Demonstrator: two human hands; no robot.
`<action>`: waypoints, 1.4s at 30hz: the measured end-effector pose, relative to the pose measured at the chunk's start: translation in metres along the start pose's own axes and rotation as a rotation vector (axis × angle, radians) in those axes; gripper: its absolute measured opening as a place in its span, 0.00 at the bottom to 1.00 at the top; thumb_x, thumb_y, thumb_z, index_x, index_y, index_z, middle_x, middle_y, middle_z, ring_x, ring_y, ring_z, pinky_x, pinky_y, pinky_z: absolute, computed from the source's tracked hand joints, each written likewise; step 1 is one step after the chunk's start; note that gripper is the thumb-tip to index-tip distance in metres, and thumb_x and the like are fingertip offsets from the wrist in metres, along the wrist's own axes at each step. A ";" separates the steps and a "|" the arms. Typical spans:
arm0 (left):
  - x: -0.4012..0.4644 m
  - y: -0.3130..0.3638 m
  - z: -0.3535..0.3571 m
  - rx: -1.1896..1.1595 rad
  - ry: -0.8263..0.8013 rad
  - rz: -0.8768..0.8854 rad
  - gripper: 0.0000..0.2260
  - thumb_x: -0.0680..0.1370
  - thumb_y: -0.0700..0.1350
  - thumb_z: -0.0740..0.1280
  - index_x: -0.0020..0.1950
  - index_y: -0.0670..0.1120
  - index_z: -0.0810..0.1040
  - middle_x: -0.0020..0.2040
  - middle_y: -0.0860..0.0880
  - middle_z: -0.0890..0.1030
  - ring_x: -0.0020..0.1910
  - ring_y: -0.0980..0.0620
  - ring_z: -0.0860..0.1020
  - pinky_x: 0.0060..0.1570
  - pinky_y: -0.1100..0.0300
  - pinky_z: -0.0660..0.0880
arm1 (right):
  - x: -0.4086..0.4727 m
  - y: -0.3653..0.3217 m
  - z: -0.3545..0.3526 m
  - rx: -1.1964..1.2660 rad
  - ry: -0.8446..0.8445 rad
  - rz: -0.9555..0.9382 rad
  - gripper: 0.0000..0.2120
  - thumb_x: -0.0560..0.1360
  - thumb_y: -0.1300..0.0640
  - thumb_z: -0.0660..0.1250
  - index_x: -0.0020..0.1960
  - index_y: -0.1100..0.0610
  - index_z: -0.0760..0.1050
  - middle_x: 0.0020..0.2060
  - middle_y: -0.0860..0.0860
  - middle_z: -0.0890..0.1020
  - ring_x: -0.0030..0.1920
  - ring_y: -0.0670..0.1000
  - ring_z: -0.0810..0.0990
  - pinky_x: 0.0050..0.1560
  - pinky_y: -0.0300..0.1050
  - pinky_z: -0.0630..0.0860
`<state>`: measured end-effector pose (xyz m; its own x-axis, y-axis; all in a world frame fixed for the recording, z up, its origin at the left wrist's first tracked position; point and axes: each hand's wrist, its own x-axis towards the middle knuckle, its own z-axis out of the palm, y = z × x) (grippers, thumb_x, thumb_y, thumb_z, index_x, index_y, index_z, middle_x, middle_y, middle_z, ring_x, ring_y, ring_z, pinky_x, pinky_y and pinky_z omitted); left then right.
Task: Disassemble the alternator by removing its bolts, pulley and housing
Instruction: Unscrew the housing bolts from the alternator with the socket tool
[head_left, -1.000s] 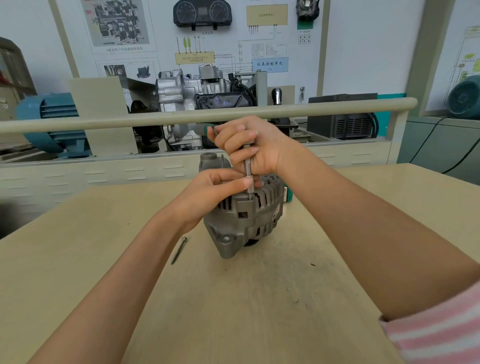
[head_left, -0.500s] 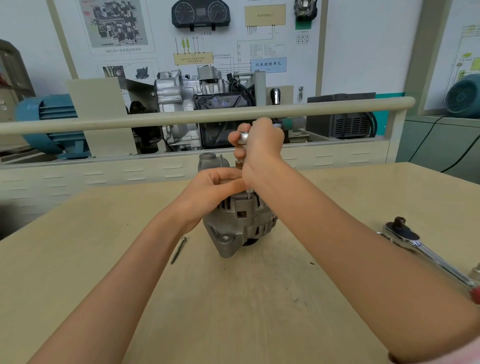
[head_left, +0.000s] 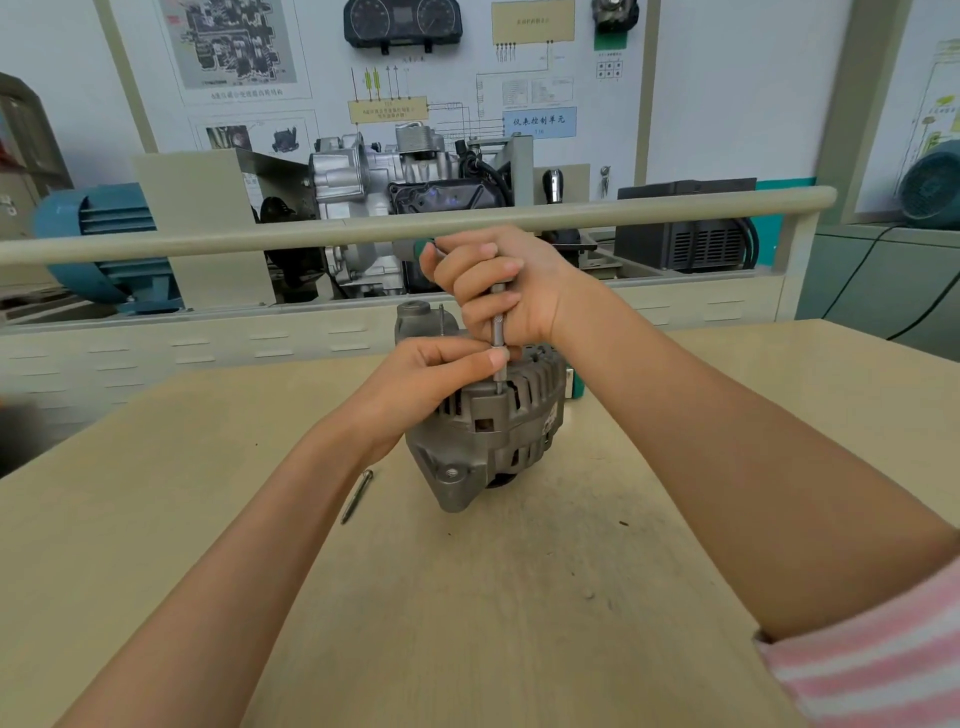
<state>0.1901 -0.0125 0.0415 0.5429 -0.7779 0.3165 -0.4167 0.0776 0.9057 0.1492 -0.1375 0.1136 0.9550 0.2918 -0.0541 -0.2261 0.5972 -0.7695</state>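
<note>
A grey alternator (head_left: 493, 436) stands on the wooden table (head_left: 208, 519), its finned housing facing up. My right hand (head_left: 498, 291) is closed around a green-handled screwdriver whose steel shaft (head_left: 497, 353) points straight down onto a bolt at the housing's top edge. My left hand (head_left: 431, 384) rests on the alternator's left side, thumb and fingertip pinching the shaft near its tip. A partly raised bolt (head_left: 441, 319) sticks up from the housing behind my left hand. One long bolt (head_left: 357, 495) lies loose on the table, left of the alternator.
A beige rail (head_left: 208, 239) runs across behind the table, with an engine display (head_left: 395, 187) and a blue motor (head_left: 98, 244) beyond it. A green object (head_left: 575, 387) peeks out behind the alternator's right side. My striped sleeve (head_left: 872, 649) fills the lower right corner.
My right hand has turned on the screwdriver, from knuckles over the top half a second ago back to fingers facing me. The ratchet seen at the table's right is out of view.
</note>
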 end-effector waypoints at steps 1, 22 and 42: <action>0.000 0.000 0.000 0.001 -0.004 0.002 0.12 0.70 0.53 0.68 0.50 0.52 0.84 0.47 0.54 0.86 0.49 0.60 0.82 0.43 0.73 0.74 | -0.002 0.001 0.001 0.008 -0.006 -0.007 0.10 0.77 0.58 0.55 0.41 0.61 0.70 0.18 0.46 0.68 0.13 0.43 0.65 0.15 0.30 0.51; 0.000 0.000 -0.001 0.063 -0.048 0.013 0.14 0.70 0.55 0.67 0.52 0.53 0.83 0.50 0.58 0.85 0.52 0.62 0.81 0.47 0.74 0.74 | -0.002 -0.001 0.003 -0.144 0.011 -0.005 0.10 0.77 0.57 0.54 0.39 0.58 0.67 0.17 0.47 0.68 0.12 0.43 0.64 0.15 0.31 0.50; 0.000 -0.001 0.000 0.054 -0.030 0.029 0.07 0.76 0.48 0.67 0.47 0.53 0.85 0.47 0.54 0.86 0.48 0.59 0.83 0.43 0.72 0.74 | 0.000 0.017 0.012 -0.078 0.396 -0.432 0.15 0.78 0.64 0.46 0.37 0.57 0.64 0.22 0.46 0.68 0.15 0.42 0.61 0.14 0.33 0.50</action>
<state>0.1902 -0.0125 0.0407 0.5086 -0.7941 0.3327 -0.4712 0.0667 0.8795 0.1433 -0.1186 0.1086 0.9599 -0.2754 0.0530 0.1998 0.5388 -0.8184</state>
